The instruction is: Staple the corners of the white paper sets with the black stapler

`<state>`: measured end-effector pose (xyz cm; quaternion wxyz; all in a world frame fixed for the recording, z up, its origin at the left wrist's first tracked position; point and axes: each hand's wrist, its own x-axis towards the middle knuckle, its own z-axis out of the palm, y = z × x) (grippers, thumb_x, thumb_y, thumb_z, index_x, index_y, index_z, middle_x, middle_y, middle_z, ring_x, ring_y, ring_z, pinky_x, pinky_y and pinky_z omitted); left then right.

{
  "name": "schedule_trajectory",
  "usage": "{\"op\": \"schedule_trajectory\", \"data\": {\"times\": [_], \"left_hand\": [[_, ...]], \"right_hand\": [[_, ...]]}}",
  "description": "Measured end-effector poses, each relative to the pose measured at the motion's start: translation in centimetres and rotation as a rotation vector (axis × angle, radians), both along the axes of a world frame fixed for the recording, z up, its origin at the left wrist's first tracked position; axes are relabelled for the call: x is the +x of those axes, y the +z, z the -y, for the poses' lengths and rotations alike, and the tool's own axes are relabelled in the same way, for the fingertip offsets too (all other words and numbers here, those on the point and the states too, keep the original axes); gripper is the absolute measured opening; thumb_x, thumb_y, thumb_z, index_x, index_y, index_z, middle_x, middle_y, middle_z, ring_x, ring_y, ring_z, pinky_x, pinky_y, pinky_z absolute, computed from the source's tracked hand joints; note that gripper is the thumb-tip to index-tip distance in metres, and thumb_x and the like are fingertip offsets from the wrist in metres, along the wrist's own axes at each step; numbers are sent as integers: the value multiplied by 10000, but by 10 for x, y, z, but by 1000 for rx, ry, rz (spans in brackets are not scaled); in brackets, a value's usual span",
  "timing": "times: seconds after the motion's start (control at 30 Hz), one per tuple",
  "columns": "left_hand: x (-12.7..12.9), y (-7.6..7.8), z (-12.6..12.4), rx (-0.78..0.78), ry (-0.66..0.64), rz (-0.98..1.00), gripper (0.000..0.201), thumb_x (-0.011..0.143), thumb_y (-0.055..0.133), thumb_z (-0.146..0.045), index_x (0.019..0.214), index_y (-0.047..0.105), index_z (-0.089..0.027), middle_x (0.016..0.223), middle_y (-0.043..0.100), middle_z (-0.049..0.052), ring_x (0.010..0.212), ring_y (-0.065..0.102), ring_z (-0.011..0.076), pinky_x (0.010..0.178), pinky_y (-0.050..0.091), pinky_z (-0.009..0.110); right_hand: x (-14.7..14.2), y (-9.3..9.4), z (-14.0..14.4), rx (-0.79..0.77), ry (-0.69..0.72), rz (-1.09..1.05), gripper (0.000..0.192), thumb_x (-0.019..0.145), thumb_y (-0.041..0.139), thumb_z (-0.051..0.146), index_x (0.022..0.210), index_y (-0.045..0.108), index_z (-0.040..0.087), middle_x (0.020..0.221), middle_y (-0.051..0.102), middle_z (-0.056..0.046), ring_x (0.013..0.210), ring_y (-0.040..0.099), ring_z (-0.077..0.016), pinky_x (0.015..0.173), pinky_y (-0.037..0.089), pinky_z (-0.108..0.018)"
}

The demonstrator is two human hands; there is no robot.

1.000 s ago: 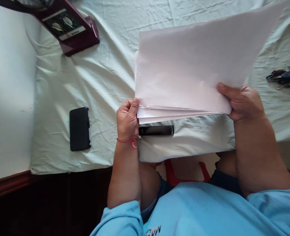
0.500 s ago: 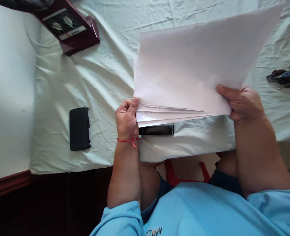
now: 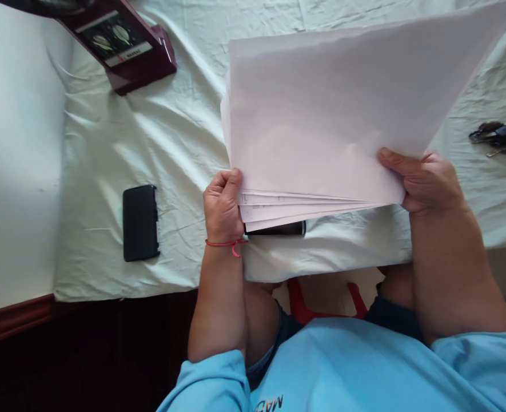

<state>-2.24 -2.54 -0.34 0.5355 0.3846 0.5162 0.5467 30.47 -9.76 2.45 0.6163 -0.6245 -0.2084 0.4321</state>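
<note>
A stack of white paper sheets point(image 3: 321, 109) is held up over the table between both hands. My left hand point(image 3: 222, 203) pinches the near left edge, thumb on top. My right hand point(image 3: 433, 180) grips the near right corner, its thumb lying across the top sheet and its other fingers hidden beneath. Along the near edge the lower sheets fan out slightly, showing bits of faint print. The top sheet's visible face looks blank. Partly covered by the sheets, a dark oblong object point(image 3: 278, 229) lies on the cloth close to my left wrist.
A pale cloth point(image 3: 184, 252) with wrinkles covers the table. On the left lie a black flat case point(image 3: 140, 223) and, farther back, a dark maroon stand point(image 3: 141, 68) with a picture label. A bunch of keys point(image 3: 501, 137) rests at the right. A white wall point(image 3: 16, 171) borders the left.
The sheets have spread and tilted a little, their far left corner shifting left and away. The near lower sheets now cover more of the dark oblong object. Both hands keep their grip.
</note>
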Motion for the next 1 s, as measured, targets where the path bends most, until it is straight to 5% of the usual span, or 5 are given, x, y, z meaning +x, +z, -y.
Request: {"op": "schedule_trajectory", "data": {"times": [0.53, 1.0], "left_hand": [[7, 1, 0, 46, 16, 116, 585, 741, 1104, -680, 779, 744, -221, 825, 812, 35, 1182, 869, 328, 1029, 743, 400], [0, -1, -2, 81, 12, 101, 584, 774, 1103, -639, 725, 695, -225, 735, 730, -28, 802, 808, 194, 978, 750, 384]], "right_hand": [[3, -4, 0, 7, 14, -8, 564, 546, 1182, 427, 985, 909, 202, 1145, 920, -74, 1097, 873, -305, 1097, 747, -478], [2, -3, 1, 2, 21, -26, 581, 619, 1163, 428, 1072, 890, 188, 1245, 914, -100, 1191, 863, -313, 1147, 732, -484]]}}
